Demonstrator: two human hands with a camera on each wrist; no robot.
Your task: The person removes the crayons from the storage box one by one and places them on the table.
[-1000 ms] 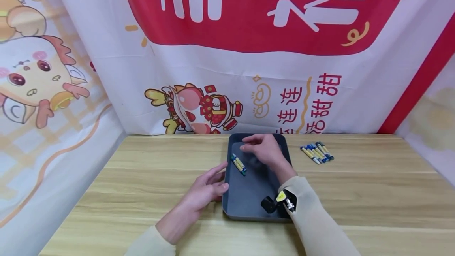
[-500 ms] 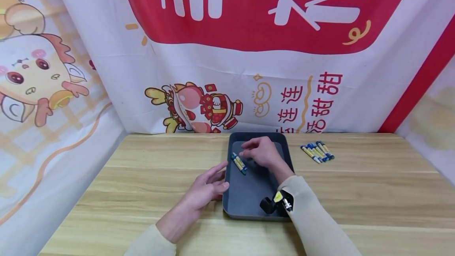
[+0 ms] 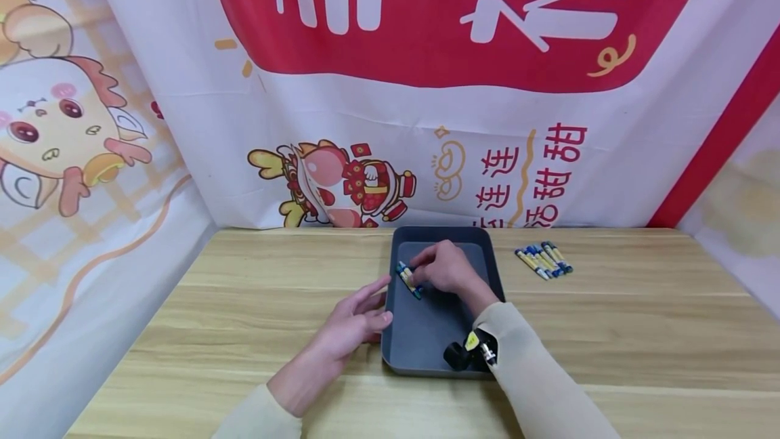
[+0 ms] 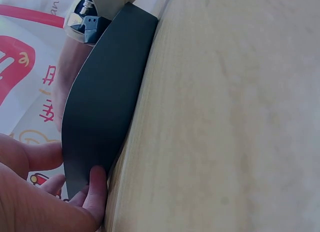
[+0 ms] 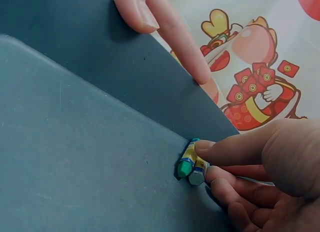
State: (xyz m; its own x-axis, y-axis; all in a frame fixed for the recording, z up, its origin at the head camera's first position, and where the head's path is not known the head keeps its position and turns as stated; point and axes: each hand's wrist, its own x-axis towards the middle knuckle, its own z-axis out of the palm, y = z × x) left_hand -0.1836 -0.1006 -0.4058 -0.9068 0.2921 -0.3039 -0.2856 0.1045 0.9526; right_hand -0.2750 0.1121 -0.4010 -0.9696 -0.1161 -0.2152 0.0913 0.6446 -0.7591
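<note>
A dark grey tray (image 3: 429, 351) lies on the table with two crayons inside, close to its left wall. In the right wrist view the green crayon (image 5: 185, 167) lies against a grey-ended crayon (image 5: 197, 177). My right hand (image 3: 445, 268) reaches into the tray. Its thumb presses onto the pair, and its curled fingers sit against the grey-ended crayon's other side, pinching it. My left hand (image 3: 356, 317) grips the tray's left wall, the thumb over the rim and fingers along the outside (image 4: 97, 192).
Several more crayons (image 3: 544, 261) lie side by side on the wooden table (image 3: 262, 297), right of the tray. A printed cloth (image 3: 341, 114) hangs behind the table's back edge. A small black camera (image 3: 458, 356) sits on the right wrist, over the tray's near end.
My right hand has moved down and slightly toward me inside the tray, and its fingertips have come onto the crayons. The left hand and the tray have stayed in place.
</note>
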